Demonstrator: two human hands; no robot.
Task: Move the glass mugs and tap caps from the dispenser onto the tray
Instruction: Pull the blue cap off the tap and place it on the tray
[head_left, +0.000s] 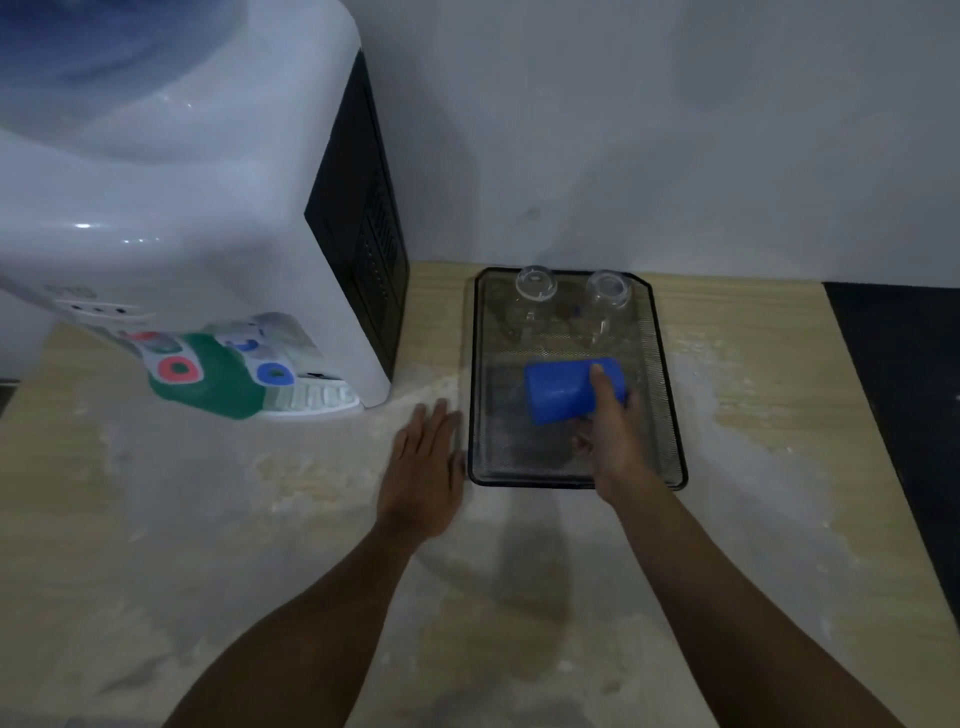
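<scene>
Right hand (610, 431) wrapped around a blue cap (569, 389), fingers closed on its right end, held over the near half of the black mesh tray (670, 415). Left hand (423, 467) flat and open, empty, palm down by the tray's left edge above the tabletop (208, 519). Two glass mugs (536, 291) (609, 293) upside down at the tray's far end, side by side, apart from each other. White dispenser (208, 208) at left on the tabletop, its red and blue taps facing forward.
</scene>
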